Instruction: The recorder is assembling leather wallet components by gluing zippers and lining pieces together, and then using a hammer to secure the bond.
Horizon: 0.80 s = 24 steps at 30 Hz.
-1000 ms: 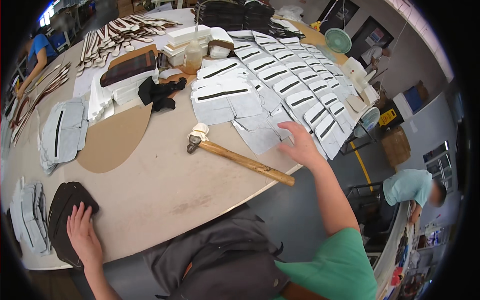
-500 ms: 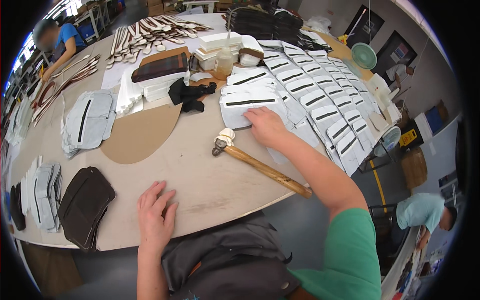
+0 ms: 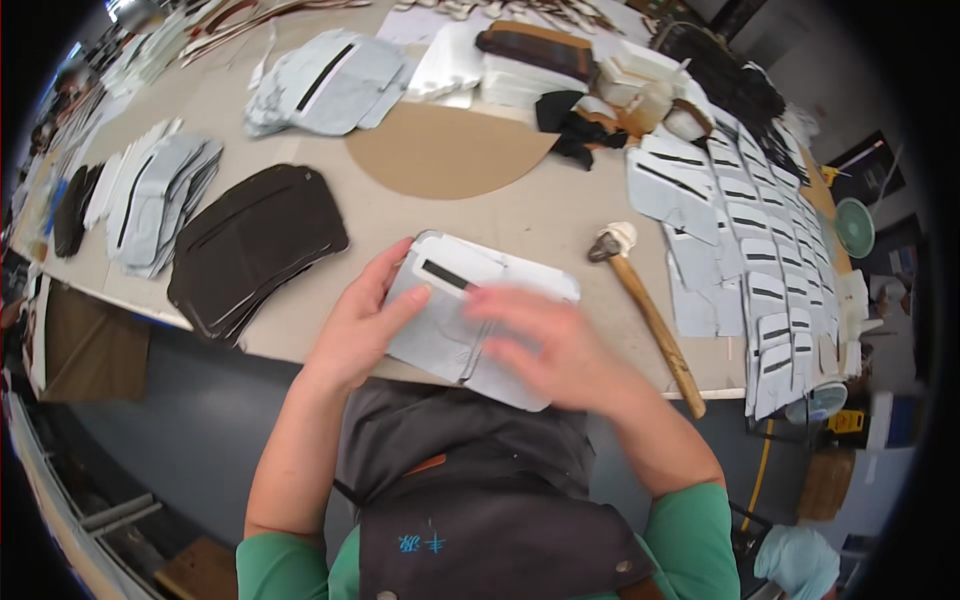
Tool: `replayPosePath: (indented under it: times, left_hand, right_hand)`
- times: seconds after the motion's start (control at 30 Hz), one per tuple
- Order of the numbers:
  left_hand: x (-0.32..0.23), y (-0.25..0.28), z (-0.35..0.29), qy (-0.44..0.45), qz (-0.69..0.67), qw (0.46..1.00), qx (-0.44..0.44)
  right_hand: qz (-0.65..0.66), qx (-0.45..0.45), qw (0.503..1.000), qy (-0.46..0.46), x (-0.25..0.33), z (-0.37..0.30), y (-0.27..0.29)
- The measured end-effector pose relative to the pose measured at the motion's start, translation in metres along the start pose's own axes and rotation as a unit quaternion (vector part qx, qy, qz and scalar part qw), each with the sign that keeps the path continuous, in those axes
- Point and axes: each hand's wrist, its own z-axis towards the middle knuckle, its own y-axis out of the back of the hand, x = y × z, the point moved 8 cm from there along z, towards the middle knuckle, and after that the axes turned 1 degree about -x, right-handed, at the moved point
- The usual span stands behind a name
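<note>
A pale grey panel [image 3: 435, 335] with rounded corners and a short black strip in a white frame lies across the table's near edge in front of me. My left hand [image 3: 358, 325] grips its left side, thumb on top and fingers at the edge. My right hand [image 3: 550, 345], smeared by motion, passes over its right part; whether its fingers touch or hold it is not clear. To the right rests a hammer [image 3: 650, 325] with a wooden handle and a white wrapping on its head. Beyond it, similar grey panels [image 3: 665, 185] overlap in a pile.
A stack of dark brown panels [image 3: 262, 250] lies left, beside grey panels [image 3: 150, 215]. Further back are a tan half-round board [image 3: 445, 150], another grey pile [image 3: 325, 85], black cloth [image 3: 572, 125] and a glue bottle [image 3: 645, 108]. Rows of panels [image 3: 765, 250] cover the right side.
My right hand has come back from the right-hand pile, and a grey panel is now before me. My left hand has gone from lying on the table to gripping it. The view has shifted.
</note>
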Motion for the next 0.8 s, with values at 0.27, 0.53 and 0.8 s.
replayPosePath:
  times: [0.27,0.53,0.8]
  left_hand:
    - [-0.018,0.017,-0.047,-0.023,0.205,0.978,-0.029]
    - [-0.01,-0.051,-0.074,-0.295,0.588,0.752,0.04]
    - [-0.004,-0.063,-0.079,-0.282,0.665,0.683,0.11]
  right_hand:
    - [0.007,0.044,0.979,-0.2,-0.066,0.042,0.003]
    - [-0.019,0.07,0.984,-0.165,-0.066,0.05,-0.022]
    - [0.053,0.059,0.973,-0.215,-0.084,0.053,-0.019]
